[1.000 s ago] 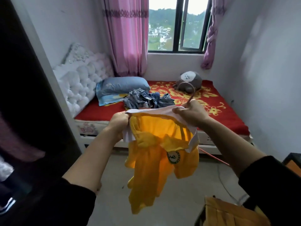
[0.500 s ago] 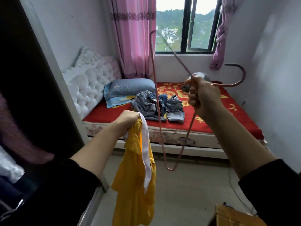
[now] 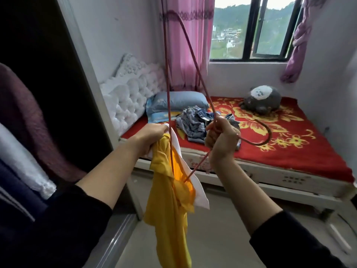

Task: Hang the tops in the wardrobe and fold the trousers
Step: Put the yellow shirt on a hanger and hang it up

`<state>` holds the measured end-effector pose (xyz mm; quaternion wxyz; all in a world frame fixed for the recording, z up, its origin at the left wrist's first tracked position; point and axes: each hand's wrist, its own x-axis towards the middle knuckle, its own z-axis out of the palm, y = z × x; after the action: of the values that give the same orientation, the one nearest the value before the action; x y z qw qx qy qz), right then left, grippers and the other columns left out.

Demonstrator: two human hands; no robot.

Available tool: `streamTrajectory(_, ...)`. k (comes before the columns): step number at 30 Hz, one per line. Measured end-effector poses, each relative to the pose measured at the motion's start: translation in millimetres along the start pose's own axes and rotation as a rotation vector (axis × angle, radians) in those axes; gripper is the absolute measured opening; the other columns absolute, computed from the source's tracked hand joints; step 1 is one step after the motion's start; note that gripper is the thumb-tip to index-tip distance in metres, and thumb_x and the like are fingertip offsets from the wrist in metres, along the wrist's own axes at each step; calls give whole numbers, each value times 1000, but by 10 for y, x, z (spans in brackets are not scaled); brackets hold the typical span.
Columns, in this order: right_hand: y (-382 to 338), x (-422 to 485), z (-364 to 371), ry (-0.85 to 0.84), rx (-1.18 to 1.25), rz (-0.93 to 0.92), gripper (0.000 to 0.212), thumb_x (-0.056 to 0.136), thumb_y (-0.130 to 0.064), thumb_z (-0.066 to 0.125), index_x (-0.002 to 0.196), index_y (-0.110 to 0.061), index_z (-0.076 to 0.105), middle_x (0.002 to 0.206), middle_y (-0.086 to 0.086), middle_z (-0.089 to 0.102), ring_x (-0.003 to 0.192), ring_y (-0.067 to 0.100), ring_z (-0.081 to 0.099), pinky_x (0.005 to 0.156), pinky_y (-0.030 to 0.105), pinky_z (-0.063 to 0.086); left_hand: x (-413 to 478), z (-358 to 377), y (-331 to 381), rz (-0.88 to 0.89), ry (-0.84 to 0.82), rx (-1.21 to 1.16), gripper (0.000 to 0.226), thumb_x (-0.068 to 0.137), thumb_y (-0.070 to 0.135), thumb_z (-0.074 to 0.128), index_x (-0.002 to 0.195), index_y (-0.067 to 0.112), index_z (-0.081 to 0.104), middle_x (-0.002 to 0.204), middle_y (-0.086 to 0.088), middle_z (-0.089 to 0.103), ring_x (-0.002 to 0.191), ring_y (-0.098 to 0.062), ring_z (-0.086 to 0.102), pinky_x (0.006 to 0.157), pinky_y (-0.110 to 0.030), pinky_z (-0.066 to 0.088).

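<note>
A yellow top with a white collar [image 3: 170,206] hangs from my left hand [image 3: 152,136], which grips it at the neck. My right hand [image 3: 222,140] is closed around the neck of a thin red wire hanger [image 3: 167,78], its hook curving out to the right. The hanger is turned on end: one corner is up by the curtain, the lower corner sits inside the top's neck opening. A heap of blue-grey denim trousers [image 3: 195,122] lies on the red bed behind my hands.
The open wardrobe [image 3: 38,93] is at left with dark, maroon and white clothes hanging inside. The bed [image 3: 289,151] with red floral cover carries a blue pillow [image 3: 177,101] and a grey plush toy [image 3: 260,99]. Pink curtain and window are behind.
My right hand has come down and towards the left hand, and the hanger's lower corner has gone into the top's neck opening. Before that, the hanger was pulled free of the top.
</note>
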<state>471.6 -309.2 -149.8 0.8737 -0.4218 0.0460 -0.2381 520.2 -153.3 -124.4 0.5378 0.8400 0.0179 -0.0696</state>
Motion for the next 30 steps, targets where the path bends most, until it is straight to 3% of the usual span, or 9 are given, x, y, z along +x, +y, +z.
streamTrajectory(5,332,106,-247,-86,-175,88,45,88,-10,52,44,-16,52,43,1,41,35,10,28,39,19,19,91,-314,-10,-32,29,-121,34,96,34,50,108,7,65,97,-11,69,90,-22,66,76,-34,56)
streamTrajectory(8,366,202,-388,-191,-365,80,49,88,-4,51,40,-13,53,44,4,35,36,12,27,42,22,17,107,-511,3,-81,79,-243,31,96,35,49,95,10,67,90,-11,69,79,-20,66,66,-30,56)
streamTrajectory(12,233,382,-523,-355,-614,33,36,86,0,52,50,0,57,47,8,42,37,12,32,39,21,22,74,-702,-62,-87,86,-301,31,98,32,45,92,8,64,84,-12,68,71,-19,67,59,-29,56)
streamTrajectory(15,97,506,-600,-437,-791,-14,34,87,-3,57,54,-1,60,45,6,45,37,8,35,38,18,26,32,-765,-158,-61,124,-322,26,97,22,46,83,9,63,69,-8,67,56,-14,65,50,-24,53)
streamTrajectory(21,-99,718,-539,-423,-1079,-63,31,81,-11,64,50,-7,63,43,2,48,34,3,37,37,15,31,31,-758,-387,-112,286,-247,37,91,37,59,102,3,68,90,-15,70,84,-27,67,78,-39,56)
streamTrajectory(25,-154,815,-531,-398,-1191,-88,28,80,-14,65,56,-1,66,48,3,55,41,3,43,45,20,37,-45,-742,-433,-101,193,-233,36,83,30,70,105,2,69,98,-19,70,93,-33,66,89,-44,53)
streamTrajectory(28,-180,859,-561,-390,-1239,-124,29,79,-15,66,54,-1,65,51,7,58,48,7,45,54,26,40,-94,-740,-450,-114,96,-158,23,78,23,73,93,6,69,87,-16,66,85,-29,62,75,-38,54)
streamTrajectory(30,-175,836,-562,-440,-1280,-139,33,77,-11,66,46,-6,58,45,2,52,41,3,41,49,17,38,-109,-735,-436,-89,56,-128,17,81,16,69,95,8,67,86,-12,64,82,-24,61,64,-31,49)
